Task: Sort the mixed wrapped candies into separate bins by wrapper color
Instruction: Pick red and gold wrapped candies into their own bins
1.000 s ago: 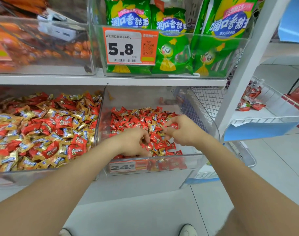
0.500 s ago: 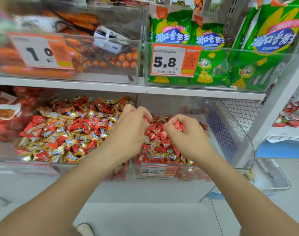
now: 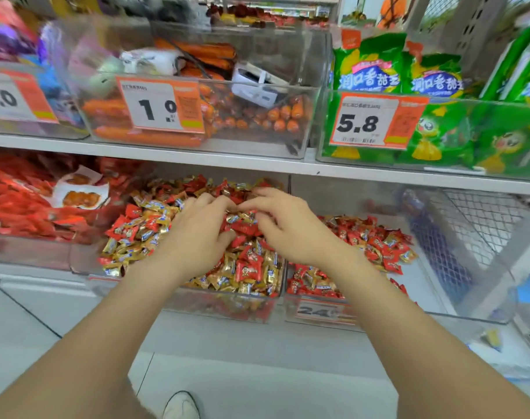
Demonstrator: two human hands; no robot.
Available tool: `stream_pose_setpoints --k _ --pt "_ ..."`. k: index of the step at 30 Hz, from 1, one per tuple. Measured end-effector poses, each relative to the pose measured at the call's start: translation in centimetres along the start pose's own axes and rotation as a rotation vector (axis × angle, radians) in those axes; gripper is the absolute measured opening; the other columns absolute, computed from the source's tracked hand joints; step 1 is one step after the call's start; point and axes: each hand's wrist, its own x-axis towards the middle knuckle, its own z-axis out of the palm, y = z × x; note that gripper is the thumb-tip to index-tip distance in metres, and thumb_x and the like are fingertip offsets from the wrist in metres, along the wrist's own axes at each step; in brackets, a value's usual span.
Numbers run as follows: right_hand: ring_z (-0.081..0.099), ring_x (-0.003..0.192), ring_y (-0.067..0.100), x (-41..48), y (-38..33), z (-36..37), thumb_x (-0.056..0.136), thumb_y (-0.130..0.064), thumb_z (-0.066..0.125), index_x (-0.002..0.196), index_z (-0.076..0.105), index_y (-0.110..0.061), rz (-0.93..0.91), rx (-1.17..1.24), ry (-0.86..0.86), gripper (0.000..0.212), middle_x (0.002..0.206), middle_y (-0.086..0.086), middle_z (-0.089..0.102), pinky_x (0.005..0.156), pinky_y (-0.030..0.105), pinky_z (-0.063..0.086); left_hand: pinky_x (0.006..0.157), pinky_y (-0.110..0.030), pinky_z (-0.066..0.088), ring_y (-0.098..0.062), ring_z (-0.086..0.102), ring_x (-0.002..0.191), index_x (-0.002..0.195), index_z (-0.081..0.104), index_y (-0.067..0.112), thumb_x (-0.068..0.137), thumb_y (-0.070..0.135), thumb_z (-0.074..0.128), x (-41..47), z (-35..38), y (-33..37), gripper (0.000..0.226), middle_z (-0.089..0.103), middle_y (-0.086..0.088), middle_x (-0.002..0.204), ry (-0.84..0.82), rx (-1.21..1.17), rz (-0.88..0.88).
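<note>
Head view, near to far. At 6 o'clock, a white shoe (image 3: 181, 406) stands on the pale floor (image 3: 257, 382). Two bare forearms rise from 7 and 5 o'clock and converge on the lower shelf.

The left hand (image 3: 197, 237) and right hand (image 3: 294, 231) lie side by side over the mixed bin (image 3: 221, 306), fingertips meeting near its middle. Half a second ago they straddled the wall between the two bins, the right hand over the red bin (image 3: 417, 287) with a red wrapper in its fingers. Both have since shifted toward 9 o'clock.

The left fingers (image 3: 209, 204) are bent and close together, tips down in the gold and red candies (image 3: 251, 270). The right fingers (image 3: 266, 195) are likewise bent and narrow. Whether either hand holds a candy cannot be told.

The red bin, at 3 o'clock of the mixed bin and touching it, carries the red candies (image 3: 375, 240) and a blurred price tag (image 3: 324, 311) on its front. At 9 o'clock lies a bin of red packets (image 3: 19, 204), more fully in view than before.

On the upper shelf (image 3: 227, 164), from 11 to 1 o'clock: orange sausages (image 3: 149, 137) behind a "1.0" tag (image 3: 158, 104), then green bags (image 3: 438, 86) behind a "5.8" tag (image 3: 364, 122).
</note>
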Motion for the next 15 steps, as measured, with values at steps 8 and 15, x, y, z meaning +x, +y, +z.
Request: stream_pose_setpoints --k 8,15 --pt "0.074 0.070 0.016 -9.9 7.6 -7.1 0.096 -0.008 0.056 0.092 0.076 -0.030 0.432 0.067 0.043 0.030 0.076 -0.004 0.077 0.072 0.036 0.061 0.079 -0.034 0.052 -0.003 0.058 0.083 0.092 0.062 0.033 0.093 0.033 0.064 -2.4 -0.3 10.3 0.003 0.060 0.015 0.088 0.039 -0.274 0.381" --pt "0.065 0.073 0.016 -15.4 13.5 -9.9 0.099 -0.044 0.068 0.111 0.076 -0.010 0.786 -0.273 -0.506 0.037 0.104 0.008 0.077 0.060 0.023 0.048 0.090 -0.044 0.057 -0.029 0.063 0.108 0.122 0.063 0.017 0.088 -0.002 0.057 2.2 6.9 15.3 0.040 0.062 -0.007 0.118 -0.594 0.180 0.271"
